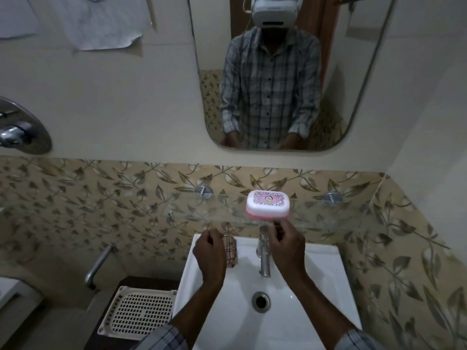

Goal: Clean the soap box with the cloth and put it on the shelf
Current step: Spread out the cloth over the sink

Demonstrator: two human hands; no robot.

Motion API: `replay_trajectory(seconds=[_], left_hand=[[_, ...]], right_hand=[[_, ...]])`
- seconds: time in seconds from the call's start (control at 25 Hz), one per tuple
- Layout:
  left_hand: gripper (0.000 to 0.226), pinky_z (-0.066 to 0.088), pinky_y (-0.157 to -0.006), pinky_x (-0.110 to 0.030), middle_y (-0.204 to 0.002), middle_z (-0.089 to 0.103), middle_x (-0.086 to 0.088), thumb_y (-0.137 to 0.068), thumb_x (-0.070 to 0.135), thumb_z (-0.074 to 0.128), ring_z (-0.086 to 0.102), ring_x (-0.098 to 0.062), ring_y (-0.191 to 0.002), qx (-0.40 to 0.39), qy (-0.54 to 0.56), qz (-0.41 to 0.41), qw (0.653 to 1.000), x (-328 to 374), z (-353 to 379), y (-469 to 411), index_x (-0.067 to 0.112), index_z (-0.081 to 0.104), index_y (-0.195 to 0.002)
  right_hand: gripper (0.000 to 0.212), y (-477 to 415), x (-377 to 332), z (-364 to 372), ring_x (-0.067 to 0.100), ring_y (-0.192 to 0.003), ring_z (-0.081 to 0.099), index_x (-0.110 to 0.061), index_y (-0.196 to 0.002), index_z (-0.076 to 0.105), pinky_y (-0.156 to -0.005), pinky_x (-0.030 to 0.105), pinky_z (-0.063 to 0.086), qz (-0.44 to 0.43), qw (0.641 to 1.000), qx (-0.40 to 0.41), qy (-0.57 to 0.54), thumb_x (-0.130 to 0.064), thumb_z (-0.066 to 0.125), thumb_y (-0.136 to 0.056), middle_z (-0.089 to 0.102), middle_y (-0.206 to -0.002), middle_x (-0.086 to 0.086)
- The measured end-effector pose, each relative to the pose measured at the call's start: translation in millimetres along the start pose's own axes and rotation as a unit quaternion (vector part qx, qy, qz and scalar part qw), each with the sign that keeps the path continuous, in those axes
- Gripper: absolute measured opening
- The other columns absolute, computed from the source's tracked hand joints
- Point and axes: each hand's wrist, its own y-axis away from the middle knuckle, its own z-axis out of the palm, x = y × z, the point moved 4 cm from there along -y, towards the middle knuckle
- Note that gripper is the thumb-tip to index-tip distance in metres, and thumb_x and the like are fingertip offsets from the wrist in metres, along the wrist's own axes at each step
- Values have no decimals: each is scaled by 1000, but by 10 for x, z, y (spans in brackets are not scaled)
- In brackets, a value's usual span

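Soap box [267, 204] sat on the glass shelf [328, 210] above the sink's [336, 286] back edge, almost directly over the tap [264, 253]. Its lid faced up, and its long axis ran side to side along the shelf, parallel to the sink's back edge.

Both hands hung over the back of the sink, just under the shelf's front edge. The right hand [286, 242] was the nearer one. The box lay straight ahead of it and slightly above, with the raised fingertips [277, 224] just below the pink base. Whether they touched it could not be told. That hand was loosely curled and seemed to grasp nothing. The left hand [209, 248], further toward the sink's left side, was also loosely curled and empty.

The checked cloth [230, 251] stood bunched on the sink's back left corner, just beside the left hand. With the box on the shelf and the cloth set down, the placing looked done or nearly so. Any last nudge would fall to the right hand, pushing away from the sink along the box's short side.

The shelf was clear glass on metal pegs, probably slick, against leaf-patterned tiles [75, 198]. A mirror [353, 72] hung above the sink, and a white plastic basket [141, 314] sat to the left of the sink. The room was dim.
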Motion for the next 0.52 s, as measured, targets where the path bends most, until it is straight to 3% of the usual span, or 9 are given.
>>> replay_trajectory(seconds=[0.08, 0.2, 0.28, 0.4, 0.52], left_hand=[[34, 34, -48, -21, -63, 62, -11, -97, 13, 50, 57, -21, -62, -37, -71, -46, 996, -541, -14, -46, -2, 61, -68], [23, 33, -54, -23, -74, 67, -20, -92, 9, 55, 65, -34, -75, -89, -158, -91, 979, -1114, 51, -228, -4, 64, -75], [23, 33, -58, -30, -83, 67, -28, -92, 10, 58, 65, -41, -83, -99, -194, -112, 969, -1359, 125, -389, -6, 61, -75], [33, 48, -79, -42, -101, 67, -28, -93, 19, 63, 64, -40, -99, -135, -221, -128, 957, -1612, 306, -566, -12, 62, -99], [49, 57, -83, -44, -110, 68, -25, -84, 27, 76, 65, -37, -103, -173, -158, -196, 952, -1818, 483, -635, -9, 61, -113]], right_hand=[[5, 311, 144, 380, 23, -63, 62, -8, -83, 68, -60, 33, 50, -8, 996, -86, 6, -4, 68, -87, 68, -69, 6], [15, 621, 543, 1033, 26, -83, 68, -5, -102, 71, -73, 32, 50, 87, 968, -233, 27, -5, 60, -92, 73, -87, 9], [13, 735, 804, 1421, 25, -96, 64, -8, -107, 63, -79, 31, 46, 153, 939, -301, 60, -12, 58, -96, 65, -96, 7], [37, 763, 1016, 1807, 30, -124, 54, -2, -135, 50, -101, 34, 43, 209, 916, -336, 69, -14, 54, -99, 58, -130, 18], [45, 764, 1081, 2044, 34, -126, 51, -2, -138, 46, -103, 38, 46, 205, 908, -354, 88, -11, 55, -95, 53, -136, 21]])
